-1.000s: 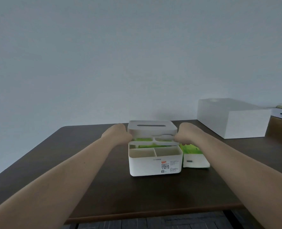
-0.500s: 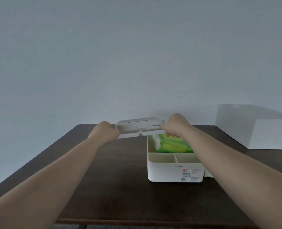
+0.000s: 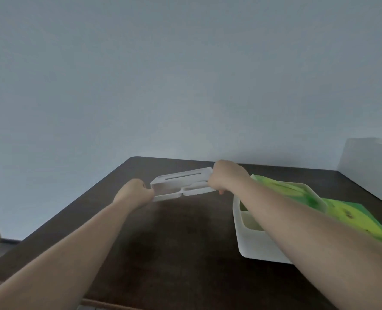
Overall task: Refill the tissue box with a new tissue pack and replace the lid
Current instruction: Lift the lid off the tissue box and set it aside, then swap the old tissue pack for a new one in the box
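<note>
Now the left hand (image 3: 134, 193) and the right hand (image 3: 227, 177) each grip one short end of the white lid (image 3: 181, 184), held above the dark surface (image 3: 185, 238) left of the open tissue box (image 3: 250, 240); it looks light and stiff.
</note>
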Demonstrator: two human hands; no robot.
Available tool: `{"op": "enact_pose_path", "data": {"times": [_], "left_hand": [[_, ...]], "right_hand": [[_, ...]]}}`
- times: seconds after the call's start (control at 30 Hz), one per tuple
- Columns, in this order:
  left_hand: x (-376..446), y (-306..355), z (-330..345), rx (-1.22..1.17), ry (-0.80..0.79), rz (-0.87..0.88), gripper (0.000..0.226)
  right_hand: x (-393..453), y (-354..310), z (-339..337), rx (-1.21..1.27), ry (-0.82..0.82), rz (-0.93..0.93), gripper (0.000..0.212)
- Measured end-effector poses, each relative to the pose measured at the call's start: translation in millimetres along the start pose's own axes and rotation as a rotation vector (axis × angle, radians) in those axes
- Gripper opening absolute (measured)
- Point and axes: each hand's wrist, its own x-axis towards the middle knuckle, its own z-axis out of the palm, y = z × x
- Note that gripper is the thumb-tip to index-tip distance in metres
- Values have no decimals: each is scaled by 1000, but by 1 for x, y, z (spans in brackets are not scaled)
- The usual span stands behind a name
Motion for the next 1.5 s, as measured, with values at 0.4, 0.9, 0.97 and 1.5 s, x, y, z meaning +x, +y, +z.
{"op": "enact_pose_path", "data": {"times": [0.4, 0.9, 0.97, 1.5], "left_hand": [[16, -15, 34, 29, -55, -27, 23], [9, -7, 39, 81, 17, -26, 22], [5, 2, 34, 88, 54, -4, 14], [-59, 163, 44, -272, -117, 299, 24]], "right_hand": [[29, -9, 34, -214, -162, -29, 19], [23, -4, 40, -124, -129, -93, 23], [16, -2, 32, -78, -115, -124, 24], [-30, 155, -35, 241, 433, -54, 27]]}}
